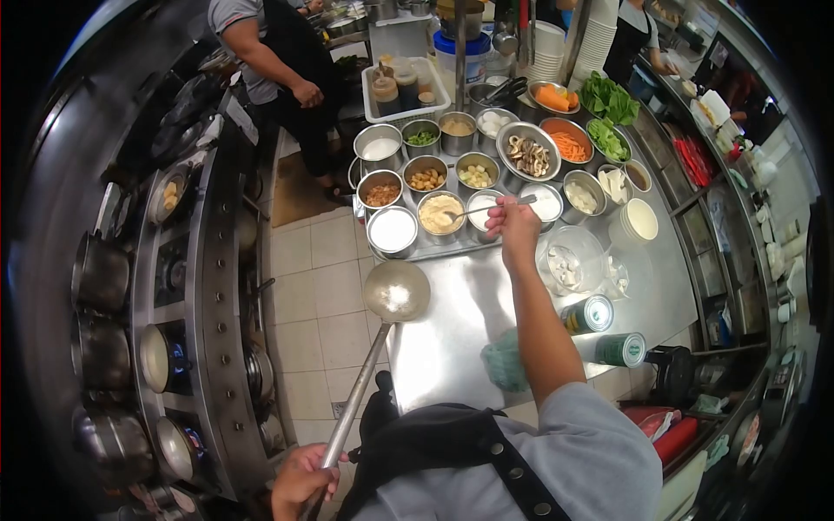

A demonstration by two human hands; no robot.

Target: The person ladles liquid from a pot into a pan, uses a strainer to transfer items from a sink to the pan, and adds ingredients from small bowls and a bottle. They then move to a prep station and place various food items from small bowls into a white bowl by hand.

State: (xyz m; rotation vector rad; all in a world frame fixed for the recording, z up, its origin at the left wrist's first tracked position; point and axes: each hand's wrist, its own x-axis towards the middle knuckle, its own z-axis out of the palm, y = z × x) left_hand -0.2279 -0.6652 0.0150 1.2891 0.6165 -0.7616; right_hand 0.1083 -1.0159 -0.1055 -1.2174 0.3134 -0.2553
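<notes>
My left hand (300, 480) grips the long handle of a steel ladle (396, 293), whose bowl hangs over the floor beside the counter edge with some white powder in it. My right hand (514, 222) reaches forward and holds a small spoon (486, 208) whose tip lies over a metal container of pale paste (440, 214). Around it stand several round steel containers, among them one with white powder (392, 231).
A steel counter (452, 330) carries two tins (591, 314), a clear tub (569, 259) and bowls of sliced vegetables (569, 143). A stove line with woks and pots (165, 356) runs along the left. Another person (278, 61) stands in the aisle ahead.
</notes>
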